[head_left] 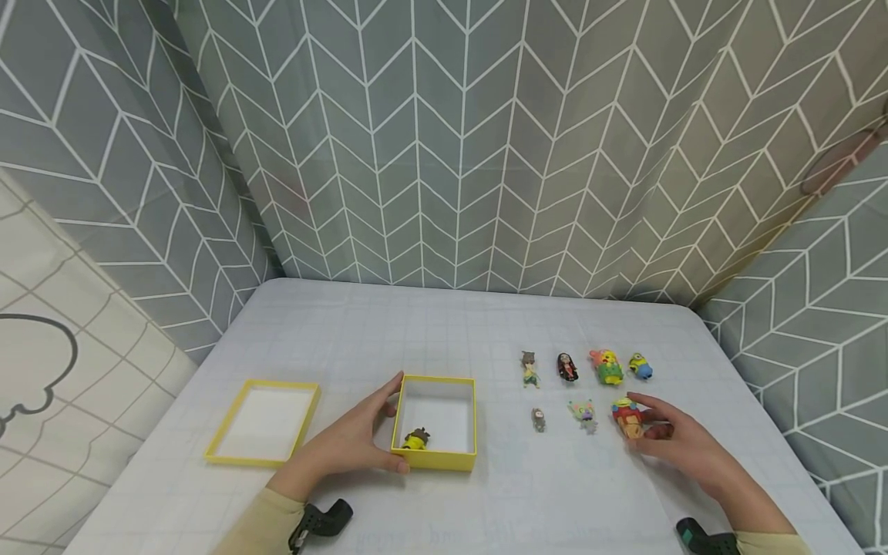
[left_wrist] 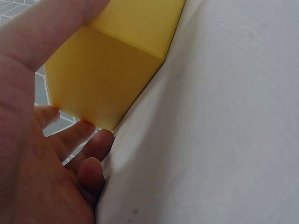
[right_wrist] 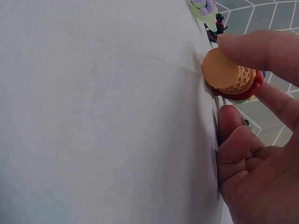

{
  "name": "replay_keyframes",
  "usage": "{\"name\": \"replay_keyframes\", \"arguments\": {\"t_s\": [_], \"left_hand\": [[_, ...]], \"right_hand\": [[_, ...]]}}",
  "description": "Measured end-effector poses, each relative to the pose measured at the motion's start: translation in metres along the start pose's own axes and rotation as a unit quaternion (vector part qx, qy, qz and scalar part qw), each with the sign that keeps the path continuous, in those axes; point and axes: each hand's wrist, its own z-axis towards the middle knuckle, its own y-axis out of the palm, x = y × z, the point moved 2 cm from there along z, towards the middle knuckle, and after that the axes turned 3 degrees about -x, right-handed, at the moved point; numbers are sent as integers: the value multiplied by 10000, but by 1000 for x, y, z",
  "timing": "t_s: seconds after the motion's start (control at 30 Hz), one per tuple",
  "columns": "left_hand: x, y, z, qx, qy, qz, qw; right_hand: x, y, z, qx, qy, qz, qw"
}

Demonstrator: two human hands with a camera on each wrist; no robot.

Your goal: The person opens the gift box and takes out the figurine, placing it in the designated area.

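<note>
Head view: the left hand [head_left: 350, 443] grips the near-left corner of the yellow box [head_left: 435, 422], which holds one small yellow figure [head_left: 416, 439]. Right of the box, the right hand [head_left: 683, 443] pinches a red-and-yellow toy [head_left: 627, 416] lying on the bench [head_left: 444, 324]. The pinch looks shallow, so the toy could slip or bump the pale green figure [head_left: 584, 414] beside it. Right wrist view alone shows the toy's tan waffle-textured base [right_wrist: 229, 73], seemingly between thumb and finger; left wrist view shows only the box's outer wall.
</note>
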Motion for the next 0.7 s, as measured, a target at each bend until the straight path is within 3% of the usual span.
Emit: {"name": "replay_keyframes", "arguments": {"t_s": [0.47,0.7], "left_hand": [[1,0,-1,-27,12,-48,10000],[1,0,0,-21,39,-59,10000]], "right_hand": [[-2,0,-2,77,141,146,9998],[-6,-4,-5,573,-47,-183,9982]]}}
